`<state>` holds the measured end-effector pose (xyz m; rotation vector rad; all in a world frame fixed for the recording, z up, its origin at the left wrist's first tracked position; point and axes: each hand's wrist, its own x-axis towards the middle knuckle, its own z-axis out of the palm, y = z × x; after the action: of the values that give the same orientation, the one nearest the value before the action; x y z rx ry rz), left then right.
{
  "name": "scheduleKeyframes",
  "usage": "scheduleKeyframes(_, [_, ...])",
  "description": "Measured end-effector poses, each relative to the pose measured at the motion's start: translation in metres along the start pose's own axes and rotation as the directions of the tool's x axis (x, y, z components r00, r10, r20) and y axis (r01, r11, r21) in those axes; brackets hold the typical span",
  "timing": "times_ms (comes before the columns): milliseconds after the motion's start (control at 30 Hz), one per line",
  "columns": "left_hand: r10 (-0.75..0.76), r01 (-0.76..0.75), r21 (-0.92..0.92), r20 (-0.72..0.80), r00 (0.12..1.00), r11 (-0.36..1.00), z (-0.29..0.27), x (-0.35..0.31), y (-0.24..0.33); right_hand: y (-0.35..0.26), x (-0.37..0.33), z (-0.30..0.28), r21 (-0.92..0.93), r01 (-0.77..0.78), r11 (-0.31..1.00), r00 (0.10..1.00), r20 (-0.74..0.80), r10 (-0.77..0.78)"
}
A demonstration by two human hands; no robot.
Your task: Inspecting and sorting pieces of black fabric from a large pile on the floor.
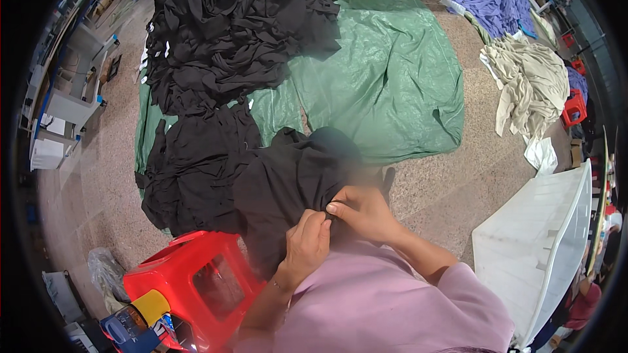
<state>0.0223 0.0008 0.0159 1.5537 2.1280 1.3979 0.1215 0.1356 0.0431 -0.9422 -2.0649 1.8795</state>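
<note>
A black garment [278, 180] lies bunched over my lap, its cloth spreading forward and to the left. My left hand [306, 242] pinches the cloth near its right-hand edge. Right beside it, my right hand [363, 211] grips the same fabric between thumb and bent fingers. The fingertips of both hands nearly touch, and whatever small part lies between them is hidden. More black garments [196, 163] lie just left of the one in my hands. Beyond these rises a large heap of black clothing [229, 33].
A green tarp [399, 72] covers the floor ahead, under the heap. At my left stands a red plastic stool [180, 274], with a yellow-topped container [152, 306] by it. A white bin [523, 242] is at my right. Beige cloth [530, 78] and purple-blue cloth [490, 6] lie far right.
</note>
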Motion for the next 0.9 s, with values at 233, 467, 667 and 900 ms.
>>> scheduleKeyframes(233, [-0.254, 0.244, -0.339, 0.013, 0.967, 0.909, 0.005, -0.001, 0.007, 0.014, 0.002, 0.012, 0.103, 0.039, 0.994, 0.999, 0.011, -0.04])
scheduleKeyframes(467, [-0.726, 0.528, -0.737, 0.074, 0.683, 0.422, 0.011, -0.012, -0.007, 0.02, -0.004, 0.011, 0.047, 0.045, 0.998, 0.997, 0.053, -0.048])
scheduleKeyframes(667, [-0.688, 0.543, -0.669, 0.065, 0.723, 0.507, 0.009, -0.011, -0.006, 0.017, 0.002, 0.005, 0.243, -0.232, 0.942, 0.961, 0.204, 0.184])
scheduleKeyframes(900, [-0.673, 0.629, -0.72, 0.311, 0.671, 0.294, 0.003, -0.013, -0.015, 0.015, 0.004, -0.002, 0.234, -0.067, 0.97, 0.973, 0.231, 0.011])
